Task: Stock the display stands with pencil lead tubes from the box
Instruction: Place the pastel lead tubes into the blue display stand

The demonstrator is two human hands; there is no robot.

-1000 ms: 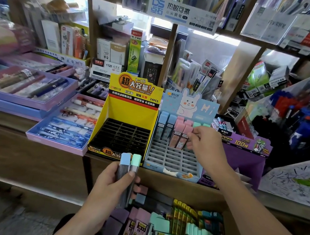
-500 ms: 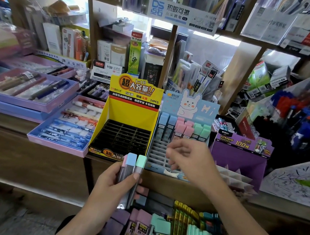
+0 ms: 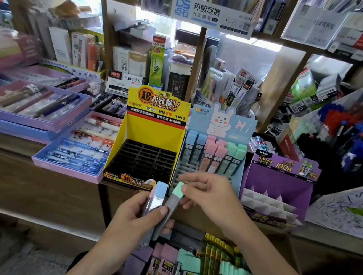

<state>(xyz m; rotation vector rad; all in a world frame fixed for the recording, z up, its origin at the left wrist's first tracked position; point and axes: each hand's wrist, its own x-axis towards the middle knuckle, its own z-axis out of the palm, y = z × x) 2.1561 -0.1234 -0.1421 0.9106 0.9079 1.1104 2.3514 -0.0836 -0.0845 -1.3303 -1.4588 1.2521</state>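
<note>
My left hand (image 3: 137,220) grips a few lead tubes upright, among them a blue-capped tube (image 3: 159,197) with a pink one behind it. My right hand (image 3: 210,197) pinches the mint cap of a green-capped tube (image 3: 174,201) that still rests in the left hand. Behind them the pale blue rabbit display stand (image 3: 220,123) holds a back row of blue, pink and mint tubes (image 3: 213,154); its front slots are empty. The yellow display stand (image 3: 151,134) has an empty black grid. The box of lead tubes (image 3: 185,273) lies below my hands.
A purple display stand (image 3: 279,182) with white dividers stands to the right. Purple and blue pen trays (image 3: 73,147) lie on the wooden counter to the left. Packed shelves rise behind, and a rack of blue and red pens (image 3: 352,134) stands at the right.
My right hand left the rabbit stand, drew back toward me and took hold of the green-capped tube in my left hand. The left hand rose slightly.
</note>
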